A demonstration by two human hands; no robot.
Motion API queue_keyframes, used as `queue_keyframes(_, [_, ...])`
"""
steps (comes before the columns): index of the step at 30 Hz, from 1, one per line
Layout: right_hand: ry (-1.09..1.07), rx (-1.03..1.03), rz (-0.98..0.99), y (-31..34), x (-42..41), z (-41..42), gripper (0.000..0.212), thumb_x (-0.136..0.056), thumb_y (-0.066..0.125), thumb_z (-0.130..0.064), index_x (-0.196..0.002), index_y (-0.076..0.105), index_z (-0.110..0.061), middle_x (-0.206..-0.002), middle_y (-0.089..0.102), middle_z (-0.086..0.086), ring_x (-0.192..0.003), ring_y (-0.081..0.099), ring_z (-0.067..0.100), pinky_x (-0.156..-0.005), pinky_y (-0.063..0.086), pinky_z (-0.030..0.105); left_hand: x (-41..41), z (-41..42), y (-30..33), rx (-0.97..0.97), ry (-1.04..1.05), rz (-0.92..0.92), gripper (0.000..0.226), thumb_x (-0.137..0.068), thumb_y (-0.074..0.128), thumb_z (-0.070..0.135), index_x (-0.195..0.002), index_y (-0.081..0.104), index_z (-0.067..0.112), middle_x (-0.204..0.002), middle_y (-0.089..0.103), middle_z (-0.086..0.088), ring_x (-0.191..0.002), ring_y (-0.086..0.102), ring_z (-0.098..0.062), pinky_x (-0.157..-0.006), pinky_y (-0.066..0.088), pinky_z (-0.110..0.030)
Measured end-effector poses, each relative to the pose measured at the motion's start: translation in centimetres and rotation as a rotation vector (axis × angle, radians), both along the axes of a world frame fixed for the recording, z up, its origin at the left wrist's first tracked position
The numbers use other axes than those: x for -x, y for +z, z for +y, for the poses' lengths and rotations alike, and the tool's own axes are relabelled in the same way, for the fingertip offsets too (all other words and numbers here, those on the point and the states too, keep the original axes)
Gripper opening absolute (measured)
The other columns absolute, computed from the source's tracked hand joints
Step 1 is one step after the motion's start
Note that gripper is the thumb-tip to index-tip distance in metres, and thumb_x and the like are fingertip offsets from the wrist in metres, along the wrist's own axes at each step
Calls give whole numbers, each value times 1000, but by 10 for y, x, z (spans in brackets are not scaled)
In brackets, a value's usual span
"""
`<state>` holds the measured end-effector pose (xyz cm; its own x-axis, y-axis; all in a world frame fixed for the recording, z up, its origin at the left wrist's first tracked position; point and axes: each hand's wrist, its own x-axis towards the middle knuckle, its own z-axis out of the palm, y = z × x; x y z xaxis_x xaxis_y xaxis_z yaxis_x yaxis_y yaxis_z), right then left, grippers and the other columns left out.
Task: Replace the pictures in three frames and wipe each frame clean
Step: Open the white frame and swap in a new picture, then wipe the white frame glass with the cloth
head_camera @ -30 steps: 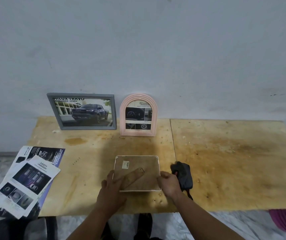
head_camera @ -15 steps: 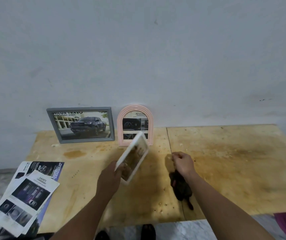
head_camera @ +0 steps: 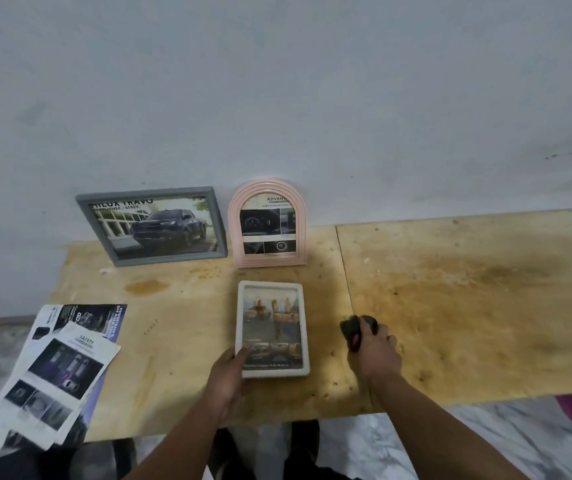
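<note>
Head view, from the far left: a loose stack of printed sheets [head_camera: 52, 372] hangs over the desk's left edge, well to the left of the left hand, the top sheet headed "SAFETY" and a darker brochure page lying under it. Beyond the left hand and to its left, a grey frame [head_camera: 153, 226] leans against the wall with a picture of a dark pickup truck in it. Just beside it, straight beyond the left hand, a pink arched frame [head_camera: 266, 224] also stands against the wall, holding a page with dark panels.

The left hand [head_camera: 227, 377] rests at the near left corner of a white frame [head_camera: 272, 329], thumb laid on the frame's front face and the other fingers tucked under the corner, so it grips the frame there. The white frame lies face up on the plywood desk [head_camera: 468, 306], long side running away from the person, its picture showing brownish shapes too blurred to read. It sits between the two hands, nearer the left, and short of the pink arched frame.

The right hand [head_camera: 374, 351] is to the right of the white frame and apart from it, fingers curled round a dark cloth [head_camera: 352, 328] that bulges out past the knuckles; whether the cloth touches the desk I cannot tell for certain. To the right of that hand the desk shows a broad brownish stain.
</note>
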<state>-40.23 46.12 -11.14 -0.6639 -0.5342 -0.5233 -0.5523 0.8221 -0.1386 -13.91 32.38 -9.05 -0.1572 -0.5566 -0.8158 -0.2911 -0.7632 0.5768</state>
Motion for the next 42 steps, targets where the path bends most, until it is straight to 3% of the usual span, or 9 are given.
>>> queue_keyframes(6, [-614, 480, -484, 25, 30, 6, 39, -91, 60, -2, -129, 55, -7, -99, 66, 9, -83, 64, 26, -73, 56, 45, -16, -6, -13, 11, -176, -162, 62, -90, 72, 51, -140, 54, 19, -123, 62, -6, -108, 62, -28, -91, 56, -40])
queue_keyframes(10, [-1054, 622, -975, 39, 37, 12, 29, -87, 55, -1, -115, 58, 5, -109, 61, 23, -97, 58, 41, -81, 50, 50, -13, -3, -13, 22, -201, -206, 59, -96, 68, 38, -147, 50, 16, -123, 62, -11, -105, 60, -31, -85, 49, -38])
queue_keyframes(14, [-1133, 677, -1328, 41, 28, 12, 55, -75, 60, -13, -128, 57, 0, -118, 59, 24, -109, 55, 42, -100, 46, 57, -16, 4, -18, 85, -232, -238, 59, -93, 73, 37, -144, 54, 13, -136, 62, -12, -110, 65, -30, -91, 52, -39])
queue_keyframes(18, [-1084, 650, -1509, 35, 13, 0, 48, -90, 67, -33, -126, 68, 0, -115, 67, 22, -106, 61, 38, -94, 49, 53, -24, 16, -16, 200, -340, -283, 52, -81, 77, 50, -124, 66, 22, -117, 70, -4, -112, 68, -28, -102, 51, -47])
queue_keyframes(21, [-977, 543, -1325, 35, -4, -15, 42, -90, 77, -26, -121, 68, 0, -110, 73, 22, -94, 68, 34, -74, 59, 42, -32, 22, -16, 346, -456, -344, 21, -91, 73, 41, -109, 65, 35, -108, 69, -4, -104, 68, -27, -97, 53, -43])
queue_keyframes(24, [-726, 406, -1020, 27, -26, -25, 39, -89, 79, -32, -117, 69, -6, -105, 76, 17, -92, 72, 33, -69, 59, 38, -40, 25, -26, 486, -572, -449, 60, -89, 70, 51, -140, 57, 23, -125, 64, -4, -116, 61, -25, -102, 49, -39])
queue_keyframes(30, [-328, 389, -722, 16, -55, -49, 31, -96, 67, -43, -97, 63, -12, -87, 67, 4, -82, 65, 23, -68, 49, 31, -41, 9, -38, 791, -781, -584, 87, -77, 53, 73, -152, 39, 30, -154, 44, -3, -142, 38, -31, -107, 43, -48])
queue_keyframes(36, [66, 464, -362, 29, -58, -115, 32, -95, 68, -37, -120, 70, -17, -111, 74, 2, -99, 69, 23, -86, 57, 40, -36, -29, -63, 1035, -1098, -603, 115, -76, 42, 91, -162, 12, 21, -169, 17, -7, -157, 10, -32, -125, 17, -55])
queue_keyframes(42, [241, 487, -237, 24, -60, -161, 28, -94, 69, -29, -117, 72, -14, -110, 74, 10, -96, 68, 28, -75, 51, 35, -39, -44, -76, 1209, -1149, -546, 114, -71, 44, 95, -148, 46, 12, -141, 53, -8, -130, 48, -32, -110, 39, -49])
